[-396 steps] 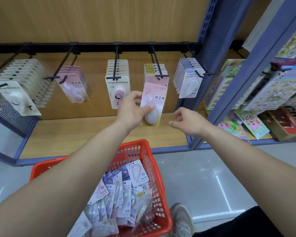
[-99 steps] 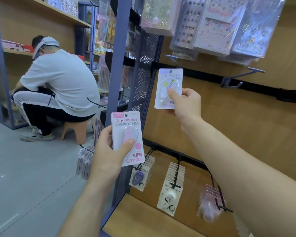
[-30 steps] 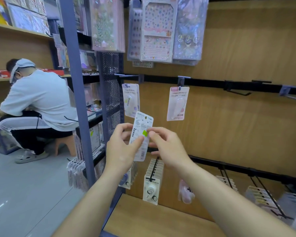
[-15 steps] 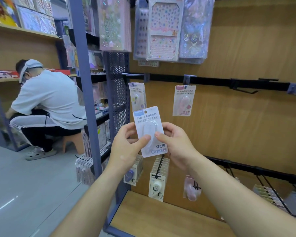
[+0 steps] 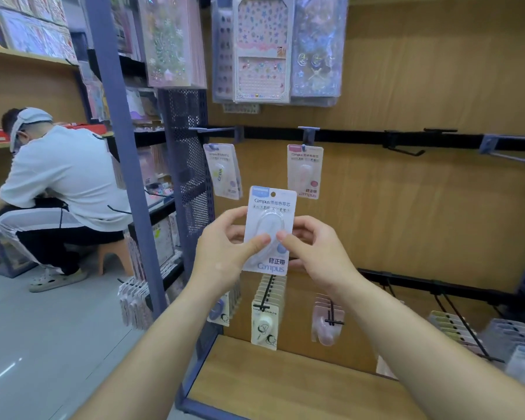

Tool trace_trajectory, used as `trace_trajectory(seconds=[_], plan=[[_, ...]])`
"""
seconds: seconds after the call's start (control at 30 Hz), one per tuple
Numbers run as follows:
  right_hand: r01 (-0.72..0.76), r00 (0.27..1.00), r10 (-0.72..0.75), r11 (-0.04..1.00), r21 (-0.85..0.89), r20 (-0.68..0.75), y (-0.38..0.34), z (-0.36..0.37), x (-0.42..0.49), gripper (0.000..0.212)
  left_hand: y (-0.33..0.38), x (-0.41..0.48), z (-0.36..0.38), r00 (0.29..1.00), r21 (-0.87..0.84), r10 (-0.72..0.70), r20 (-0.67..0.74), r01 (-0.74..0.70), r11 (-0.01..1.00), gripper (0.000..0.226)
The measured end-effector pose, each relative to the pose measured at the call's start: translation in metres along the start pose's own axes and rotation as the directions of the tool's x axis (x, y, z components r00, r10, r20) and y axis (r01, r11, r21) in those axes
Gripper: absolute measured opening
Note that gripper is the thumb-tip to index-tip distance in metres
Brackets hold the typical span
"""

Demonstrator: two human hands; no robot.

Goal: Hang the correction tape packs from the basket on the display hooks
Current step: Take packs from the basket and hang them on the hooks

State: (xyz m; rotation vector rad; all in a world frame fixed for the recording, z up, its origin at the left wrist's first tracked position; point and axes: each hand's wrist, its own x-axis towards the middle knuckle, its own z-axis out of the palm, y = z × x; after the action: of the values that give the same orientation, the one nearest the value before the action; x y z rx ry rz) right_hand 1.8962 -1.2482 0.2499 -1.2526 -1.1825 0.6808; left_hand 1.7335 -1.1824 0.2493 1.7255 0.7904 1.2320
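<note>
I hold a blue-topped correction tape pack (image 5: 269, 213) upright in front of the wooden back panel. My left hand (image 5: 225, 253) pinches its left side and my right hand (image 5: 312, 253) pinches its right side, thumbs on the front blister. Above it, on the upper black rail (image 5: 361, 136), a yellow-marked pack (image 5: 223, 171) hangs from the leftmost hook and a pink pack (image 5: 305, 171) from the second one. Two more hooks (image 5: 406, 150) further right on that rail carry nothing. The basket is out of view.
The lower rail (image 5: 422, 283) carries full hooks of tape packs (image 5: 265, 316). Sticker sheets (image 5: 262, 47) hang above. A blue upright post (image 5: 115, 147) and mesh side panel (image 5: 191, 177) stand at left. A person (image 5: 58, 189) sits on a stool in the left aisle.
The pack has turned to face me squarely and risen a little towards the upper rail. Both hands stay on it.
</note>
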Motion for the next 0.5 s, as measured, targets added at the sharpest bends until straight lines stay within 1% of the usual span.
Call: trace_trajectory(seconds=[0.07,0.17,0.23,0.3,0.4,0.5], plan=[[-0.020,0.999,0.019,1.000,-0.008,-0.046,0.003,-0.020,-0.011,0.012,0.003,-0.009,0.019,0.997,0.001,0.002,0.076,-0.002,1.000,0.047],[-0.098,0.990,0.096,0.995,-0.021,-0.105,0.024,-0.059,-0.042,0.013,-0.002,-0.028,0.057,0.985,0.045,-0.019,0.169,0.012,0.999,0.035],[-0.168,0.972,0.153,0.984,-0.067,-0.179,0.048,-0.092,-0.073,0.014,-0.013,-0.044,0.091,0.965,0.091,-0.055,0.257,0.032,0.995,0.032],[-0.243,0.941,0.199,0.960,-0.140,-0.273,0.073,-0.130,-0.111,0.016,-0.027,-0.066,0.132,0.927,0.123,-0.097,0.363,0.056,0.991,0.031],[-0.360,0.898,0.245,0.886,-0.291,-0.365,0.106,-0.197,-0.169,0.018,-0.049,-0.103,0.201,0.852,0.201,-0.163,0.498,0.070,0.977,0.031],[-0.476,0.867,0.309,0.747,-0.464,-0.390,0.126,-0.264,-0.220,0.024,-0.068,-0.134,0.271,0.785,0.249,-0.218,0.580,0.084,0.965,0.032]])
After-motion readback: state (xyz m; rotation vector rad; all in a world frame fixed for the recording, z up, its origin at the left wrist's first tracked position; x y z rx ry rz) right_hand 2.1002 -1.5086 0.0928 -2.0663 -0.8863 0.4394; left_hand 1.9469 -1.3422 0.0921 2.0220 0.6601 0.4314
